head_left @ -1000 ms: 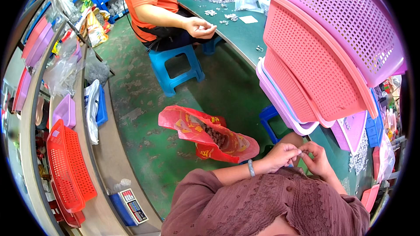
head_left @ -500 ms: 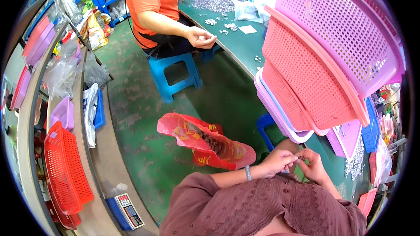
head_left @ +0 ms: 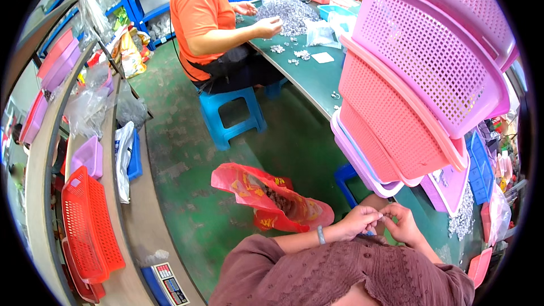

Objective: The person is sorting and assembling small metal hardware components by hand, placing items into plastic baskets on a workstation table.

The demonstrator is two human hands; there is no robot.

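Note:
In front of my lap, my left hand (head_left: pixel 361 220) and my right hand (head_left: pixel 400 224) meet with thumbs and fingers pinched together. Between the fingertips is something too small to make out. A grey-blue bracelet (head_left: pixel 321 234) circles my left wrist. To the left of my hands an open red bag (head_left: pixel 272 198) stands on the floor, with many small brownish pieces inside. Just beyond my hands rises a stack of pink baskets (head_left: pixel 391 116) and purple baskets (head_left: pixel 436 51) at the edge of the green table (head_left: pixel 303 76).
Across the floor a co-worker in an orange shirt (head_left: pixel 195 20) sits on a blue stool (head_left: pixel 229 116) beside a heap of small shiny parts (head_left: pixel 289 14). More small parts (head_left: pixel 463 215) lie at right. Shelves on the left hold a red basket (head_left: pixel 90 226) and a scale (head_left: pixel 167 283).
The view has tilted, so most things sit lower in it. The co-worker's near hand has moved from the table's edge toward the heap. My hands stay pinched together.

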